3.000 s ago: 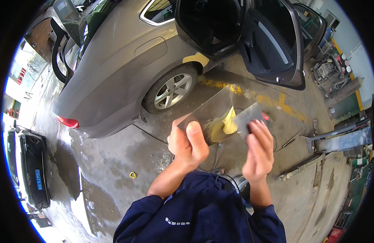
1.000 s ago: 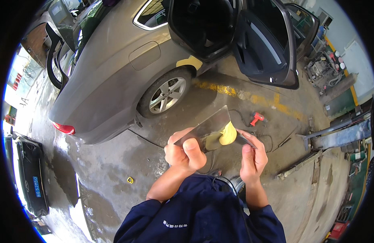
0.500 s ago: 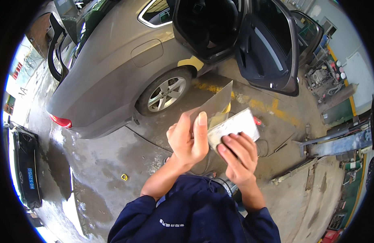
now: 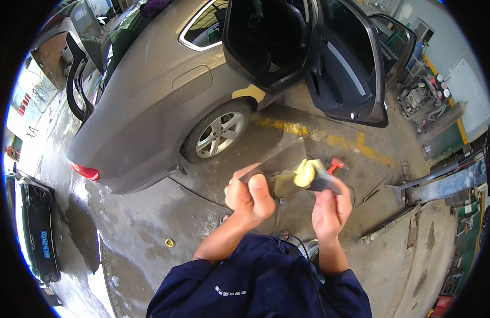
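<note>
My left hand (image 4: 249, 200) is closed on the near edge of a thin, flat grey plate (image 4: 282, 160), its thumb on top. A soft yellow lump of putty (image 4: 304, 173) sits at the plate's right end, with a duller yellow smear beside it. My right hand (image 4: 329, 216) pinches a dark, flat putty spreader (image 4: 322, 183), slightly blurred, and its blade meets the yellow lump. Ahead of my hands stands a grey-brown car (image 4: 133, 100) with a yellow patch (image 4: 249, 94) on the wheel arch above its rear wheel (image 4: 219, 135).
The car's rear door (image 4: 345, 69) stands open at the right. A red gun-shaped tool (image 4: 336, 165) lies on the floor beyond my right hand. A blue lift arm (image 4: 446, 183) reaches in from the right. At left is a black car (image 4: 38, 222); a small yellow ring (image 4: 169, 243) lies nearer.
My right hand has turned over and moved slightly right and down; the spreader's broad pale face no longer shows. The yellow lump is now in view. The plate has tilted flatter in my left hand.
</note>
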`<state>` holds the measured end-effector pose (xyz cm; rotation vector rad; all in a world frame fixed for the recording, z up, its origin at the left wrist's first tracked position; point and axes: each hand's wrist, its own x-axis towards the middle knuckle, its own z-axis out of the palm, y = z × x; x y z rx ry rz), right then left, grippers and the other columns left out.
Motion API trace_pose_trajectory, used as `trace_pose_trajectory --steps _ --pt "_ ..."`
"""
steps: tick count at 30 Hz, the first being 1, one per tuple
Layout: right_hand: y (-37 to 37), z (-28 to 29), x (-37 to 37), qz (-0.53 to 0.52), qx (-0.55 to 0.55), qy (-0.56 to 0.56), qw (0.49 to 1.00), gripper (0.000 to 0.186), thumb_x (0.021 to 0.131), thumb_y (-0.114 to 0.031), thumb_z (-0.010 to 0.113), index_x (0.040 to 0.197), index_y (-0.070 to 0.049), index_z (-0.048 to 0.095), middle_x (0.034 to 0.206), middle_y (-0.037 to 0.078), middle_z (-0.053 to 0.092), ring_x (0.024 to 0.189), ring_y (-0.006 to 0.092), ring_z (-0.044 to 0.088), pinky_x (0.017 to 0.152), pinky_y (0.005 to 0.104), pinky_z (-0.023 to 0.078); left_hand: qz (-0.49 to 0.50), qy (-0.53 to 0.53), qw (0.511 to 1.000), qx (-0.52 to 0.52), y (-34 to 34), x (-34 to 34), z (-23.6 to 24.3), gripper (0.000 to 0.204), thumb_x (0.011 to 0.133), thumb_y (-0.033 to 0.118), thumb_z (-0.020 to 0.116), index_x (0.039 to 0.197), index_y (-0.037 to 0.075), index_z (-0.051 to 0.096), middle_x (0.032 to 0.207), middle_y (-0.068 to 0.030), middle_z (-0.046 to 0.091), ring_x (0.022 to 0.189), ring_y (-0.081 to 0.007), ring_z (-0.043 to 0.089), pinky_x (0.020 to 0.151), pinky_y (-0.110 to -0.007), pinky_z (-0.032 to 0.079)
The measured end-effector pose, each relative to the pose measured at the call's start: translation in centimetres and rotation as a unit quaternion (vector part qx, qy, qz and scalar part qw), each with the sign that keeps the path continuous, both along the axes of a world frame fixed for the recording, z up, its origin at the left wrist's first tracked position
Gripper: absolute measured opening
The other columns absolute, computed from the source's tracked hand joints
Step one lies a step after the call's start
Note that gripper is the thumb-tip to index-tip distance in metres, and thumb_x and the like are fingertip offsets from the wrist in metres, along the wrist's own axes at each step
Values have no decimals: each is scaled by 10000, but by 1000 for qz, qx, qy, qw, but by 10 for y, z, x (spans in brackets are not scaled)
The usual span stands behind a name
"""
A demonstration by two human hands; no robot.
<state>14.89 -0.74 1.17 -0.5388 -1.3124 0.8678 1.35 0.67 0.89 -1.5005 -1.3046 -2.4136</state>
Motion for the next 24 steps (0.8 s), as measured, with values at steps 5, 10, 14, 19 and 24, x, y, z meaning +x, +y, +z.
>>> trace_pose_trajectory --steps 5,10,14,19,24 --pt "-2 25 11 -145 50 -255 955 218 811 -10 458 1007 13 553 1043 148 554 966 236 535 840 315 388 -31 -75 995 -49 1 -5 21 158 832 102 453 800 -35 525 569 -36 530 477 -62 462 450 -192 375" --pt "-12 40 6 -208 236 -474 822 246 716 -37 542 947 -90 608 1028 78 572 954 241 541 891 376 349 -71 -62 991 -94 0 1 27 180 866 95 386 777 -14 498 647 25 484 562 -29 360 489 -168 291" --pt "-19 48 5 -259 252 -467 807 245 706 -52 552 939 -92 616 1009 76 580 937 234 548 884 375 356 -52 0 998 -44 0 -3 30 106 816 43 476 812 -51 526 538 -22 507 439 -42 415 410 -182 337" --pt "-18 28 3 -190 251 -480 819 275 695 -26 542 947 -105 618 1019 53 577 944 209 546 848 353 396 -89 4 995 -52 2 -12 37 80 797 13 498 768 -60 515 522 -16 493 438 -26 398 385 -173 296" --pt "-29 24 23 -160 230 -445 850 184 749 -59 506 890 -93 620 1014 66 580 899 217 565 846 370 401 -64 -96 991 -65 -2 -12 46 179 869 97 385 815 -25 505 636 26 479 568 -30 383 497 -173 310"
